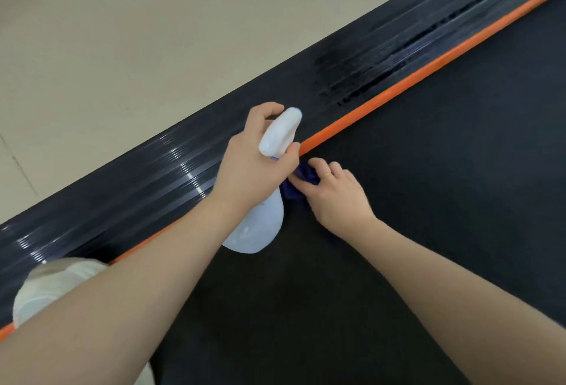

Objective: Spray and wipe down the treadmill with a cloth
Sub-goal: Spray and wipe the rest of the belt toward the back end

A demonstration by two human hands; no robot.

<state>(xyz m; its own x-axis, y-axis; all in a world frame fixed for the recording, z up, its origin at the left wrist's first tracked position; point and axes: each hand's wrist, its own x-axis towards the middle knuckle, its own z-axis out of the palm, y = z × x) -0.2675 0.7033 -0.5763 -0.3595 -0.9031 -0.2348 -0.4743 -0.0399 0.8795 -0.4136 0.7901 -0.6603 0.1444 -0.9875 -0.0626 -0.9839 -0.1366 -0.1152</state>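
1. The left hand [248,167] was wrapped round the neck of the white spray bottle [263,222], fingers curled near the trigger, with the nozzle aimed up and away along the rail.
2. The right hand [333,195] held a bunched dark blue cloth [301,181] under its curled fingers, pressed to the black treadmill belt [428,201] just beside the bottle.
3. The cloth lay right at the orange strip [398,90], which ran long and diagonal from lower left to upper right.
4. Beyond it, the ribbed side rail [352,78] showed a wet patch farther up; the right hand was the nearer for wiping there.
5. A pale floor [122,32] lay past the rail.
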